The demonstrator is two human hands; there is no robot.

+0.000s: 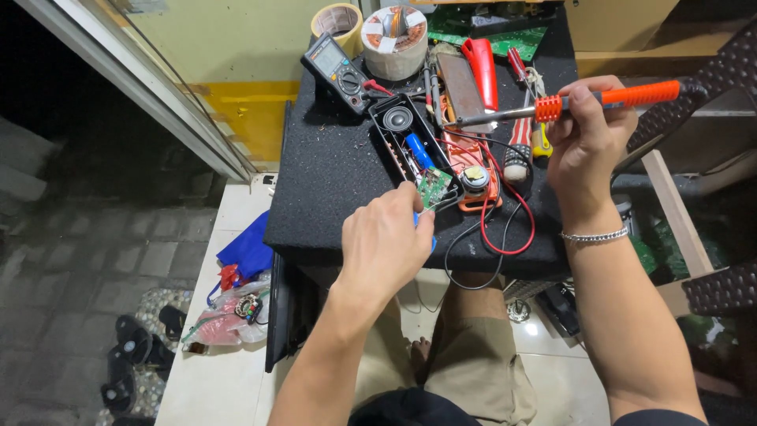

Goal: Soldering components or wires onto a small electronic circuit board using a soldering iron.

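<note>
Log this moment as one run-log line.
left hand: holds tweezers at green circuit board | right hand: holds orange-handled soldering iron, raised | open black speaker case on black mat | multimeter behind

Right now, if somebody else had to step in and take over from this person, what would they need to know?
Left hand: fingers pinch a thin metal tool, probably tweezers, at the small green circuit board.
Right hand: holds the orange-handled soldering iron raised above the work, tip clear of the board.
Things: the open black speaker case, with a round speaker and a blue cell inside, lies on the black felt-topped table. Its orange cover and red and black wires lie beside it, a multimeter behind.
Done: case opened, board lifted out at its near end.
Left: I can't tell which joints are soldered.
</note>
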